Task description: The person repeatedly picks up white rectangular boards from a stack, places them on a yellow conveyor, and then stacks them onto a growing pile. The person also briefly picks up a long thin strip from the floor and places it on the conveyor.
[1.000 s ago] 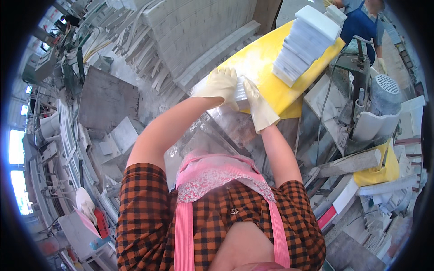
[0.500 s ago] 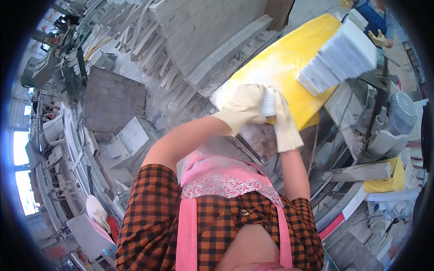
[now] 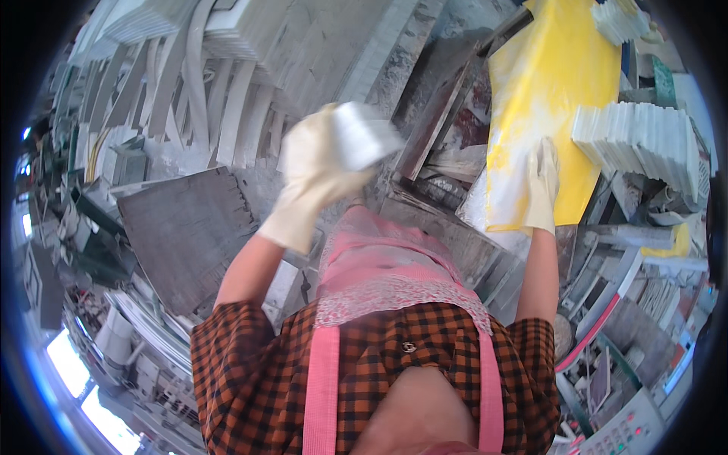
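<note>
My left hand (image 3: 315, 155), in a cream rubber glove, grips a white tile (image 3: 365, 135) out over the floor, away from the table. The tile is smeared by motion, and I cannot tell whether it is one piece or a few together. My right hand (image 3: 543, 182), gloved alike, rests at the yellow sheet (image 3: 580, 76) with its fingers stretched out and nothing visible in them. White dust covers the sheet beside this hand. To the right of it, a row of white tiles (image 3: 637, 144) stands on edge, packed together.
A dark square board (image 3: 186, 235) lies at my left. Long grey strips (image 3: 171, 91) and large stone slabs (image 3: 326, 53) lean at the far left. More white tiles (image 3: 620, 19) stand at the far right end of the sheet. A button panel (image 3: 626, 436) shows at the lower right.
Both hands were together on the white piece over the yellow sheet. My left hand has carried it off to the left; my right hand has let go and stayed by the sheet. My view has turned.
</note>
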Action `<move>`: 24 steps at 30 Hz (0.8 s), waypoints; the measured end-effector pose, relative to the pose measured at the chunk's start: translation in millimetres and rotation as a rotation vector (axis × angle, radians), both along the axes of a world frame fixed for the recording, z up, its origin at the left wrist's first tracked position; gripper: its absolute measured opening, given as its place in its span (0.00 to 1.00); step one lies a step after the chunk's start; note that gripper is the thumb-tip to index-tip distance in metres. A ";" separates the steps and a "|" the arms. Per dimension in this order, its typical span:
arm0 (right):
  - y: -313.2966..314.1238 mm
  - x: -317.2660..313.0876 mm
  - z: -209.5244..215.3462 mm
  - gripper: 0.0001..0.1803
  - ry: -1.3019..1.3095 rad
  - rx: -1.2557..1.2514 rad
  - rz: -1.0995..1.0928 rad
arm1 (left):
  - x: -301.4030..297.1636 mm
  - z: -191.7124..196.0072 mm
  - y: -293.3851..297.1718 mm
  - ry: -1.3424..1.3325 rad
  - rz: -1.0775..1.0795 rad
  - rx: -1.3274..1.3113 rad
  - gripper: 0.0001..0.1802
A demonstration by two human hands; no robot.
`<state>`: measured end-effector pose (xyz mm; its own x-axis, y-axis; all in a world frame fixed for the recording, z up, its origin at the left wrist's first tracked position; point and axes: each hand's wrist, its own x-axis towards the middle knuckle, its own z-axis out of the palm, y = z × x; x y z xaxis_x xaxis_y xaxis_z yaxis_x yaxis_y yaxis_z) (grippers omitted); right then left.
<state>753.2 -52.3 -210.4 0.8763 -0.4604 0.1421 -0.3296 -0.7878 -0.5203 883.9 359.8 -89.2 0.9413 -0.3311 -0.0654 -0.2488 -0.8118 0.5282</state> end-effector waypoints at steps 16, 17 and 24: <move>-1.3 8.0 -16.5 0.30 0.155 -0.159 -0.100 | -65.4 14.6 238.9 0.078 0.753 0.232 0.60; -2.7 7.3 -17.0 0.30 0.113 -0.152 -0.095 | -65.3 21.4 241.5 0.053 0.763 0.193 0.60; -32.3 21.8 -12.6 0.27 0.087 0.165 -0.128 | -48.4 81.2 255.0 -0.200 0.633 -0.091 0.63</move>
<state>775.1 -84.6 -223.0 0.8150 -0.5792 -0.0177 -0.4703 -0.6433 -0.6041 835.5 614.8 -8.0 0.9468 0.2932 0.1325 0.1607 -0.7878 0.5945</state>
